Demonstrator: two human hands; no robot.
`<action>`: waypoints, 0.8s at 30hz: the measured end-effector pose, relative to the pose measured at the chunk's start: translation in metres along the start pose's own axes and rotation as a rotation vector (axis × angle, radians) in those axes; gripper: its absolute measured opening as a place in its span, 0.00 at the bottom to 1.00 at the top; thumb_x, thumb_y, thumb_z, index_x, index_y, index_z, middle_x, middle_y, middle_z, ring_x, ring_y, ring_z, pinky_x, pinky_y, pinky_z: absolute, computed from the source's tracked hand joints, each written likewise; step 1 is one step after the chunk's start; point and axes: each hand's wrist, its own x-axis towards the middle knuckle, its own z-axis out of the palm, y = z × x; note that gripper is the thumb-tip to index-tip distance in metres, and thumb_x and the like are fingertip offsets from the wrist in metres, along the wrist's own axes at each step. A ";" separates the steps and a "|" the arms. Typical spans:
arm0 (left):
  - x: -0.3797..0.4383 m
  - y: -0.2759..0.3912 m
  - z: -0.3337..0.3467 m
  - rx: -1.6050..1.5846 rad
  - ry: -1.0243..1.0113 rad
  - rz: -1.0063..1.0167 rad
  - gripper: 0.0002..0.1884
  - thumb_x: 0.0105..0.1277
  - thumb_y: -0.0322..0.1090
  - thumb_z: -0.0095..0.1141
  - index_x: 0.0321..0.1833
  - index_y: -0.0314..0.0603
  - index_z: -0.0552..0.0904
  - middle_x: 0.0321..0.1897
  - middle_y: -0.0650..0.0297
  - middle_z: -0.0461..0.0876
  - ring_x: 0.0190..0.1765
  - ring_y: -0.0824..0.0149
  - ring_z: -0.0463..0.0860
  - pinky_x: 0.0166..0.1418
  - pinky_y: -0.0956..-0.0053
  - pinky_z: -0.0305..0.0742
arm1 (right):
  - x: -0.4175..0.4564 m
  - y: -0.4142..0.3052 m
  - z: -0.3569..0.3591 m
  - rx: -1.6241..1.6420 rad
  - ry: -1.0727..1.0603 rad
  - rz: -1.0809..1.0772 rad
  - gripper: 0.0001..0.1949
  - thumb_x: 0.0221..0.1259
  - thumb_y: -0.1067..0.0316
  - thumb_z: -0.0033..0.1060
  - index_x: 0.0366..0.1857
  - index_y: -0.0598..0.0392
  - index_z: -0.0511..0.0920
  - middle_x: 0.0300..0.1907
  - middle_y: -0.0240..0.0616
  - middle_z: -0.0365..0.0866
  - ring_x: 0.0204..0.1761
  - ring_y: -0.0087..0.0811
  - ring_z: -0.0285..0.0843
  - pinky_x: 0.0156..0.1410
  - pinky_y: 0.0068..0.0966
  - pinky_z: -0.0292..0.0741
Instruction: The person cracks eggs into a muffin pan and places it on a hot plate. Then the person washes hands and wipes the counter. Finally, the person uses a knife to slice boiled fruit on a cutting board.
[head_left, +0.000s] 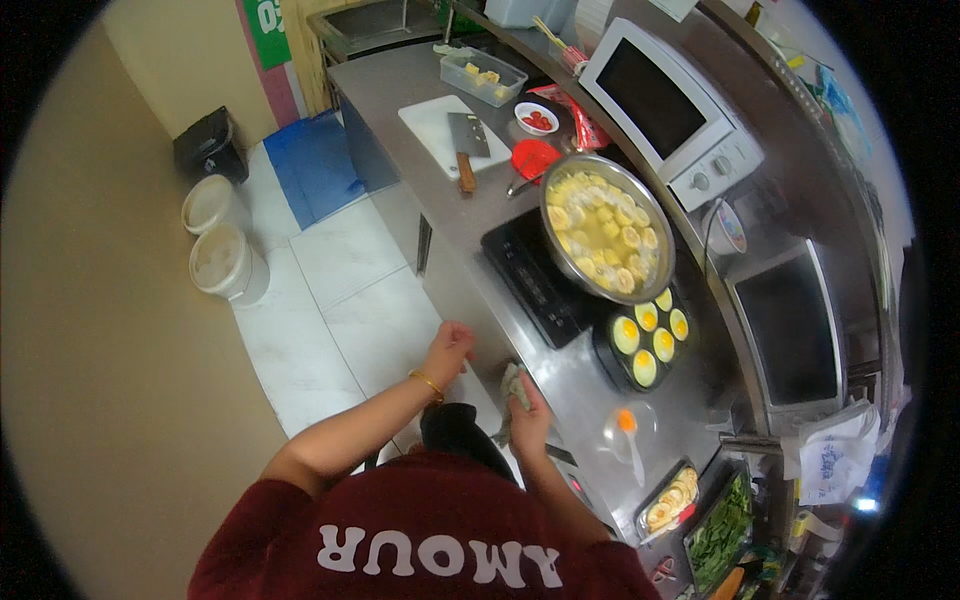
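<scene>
My right hand (529, 418) grips a greyish cloth (514, 388) at the front edge of the steel counter. My left hand (451, 346) hangs in front of the counter with its fingers curled; whether they are fully closed is unclear. A large steel pot (609, 229) of yellow round slices in liquid rests on a black induction cooker (529, 274). Beside the pot, a black multi-hole pan (637, 349) holds several eggs. A white spoon (636, 457) with an orange tip lies on a clear round lid or dish (643, 427).
A cleaver (466, 146) lies on a white cutting board (435, 135), near a red strainer (534, 159) and a plastic tub (480, 75). The microwave (652, 94) stands on the rear shelf. Trays of browned slices (673, 499) and greens (721, 525) sit right. White buckets (229, 262) stand on the floor.
</scene>
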 end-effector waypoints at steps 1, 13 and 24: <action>0.008 0.009 -0.016 -0.015 0.010 0.005 0.09 0.73 0.38 0.50 0.51 0.48 0.70 0.43 0.64 0.78 0.38 0.69 0.81 0.31 0.75 0.75 | 0.018 -0.006 0.022 0.024 -0.028 0.000 0.23 0.66 0.81 0.50 0.66 0.59 0.70 0.59 0.39 0.77 0.53 0.26 0.76 0.58 0.19 0.71; 0.037 0.079 -0.379 -0.118 0.756 -0.174 0.08 0.71 0.43 0.54 0.47 0.53 0.75 0.40 0.65 0.83 0.37 0.67 0.81 0.33 0.75 0.72 | 0.273 -0.034 0.217 -0.346 0.294 -0.227 0.31 0.53 0.89 0.41 0.66 0.62 0.69 0.65 0.55 0.69 0.67 0.48 0.66 0.72 0.31 0.61; 0.236 0.143 -0.482 0.160 0.277 -0.336 0.17 0.70 0.49 0.55 0.53 0.47 0.73 0.43 0.59 0.83 0.40 0.62 0.82 0.36 0.69 0.74 | 0.307 -0.010 0.251 -0.645 0.689 -0.001 0.37 0.50 0.90 0.36 0.71 0.58 0.62 0.70 0.64 0.58 0.70 0.59 0.60 0.72 0.37 0.62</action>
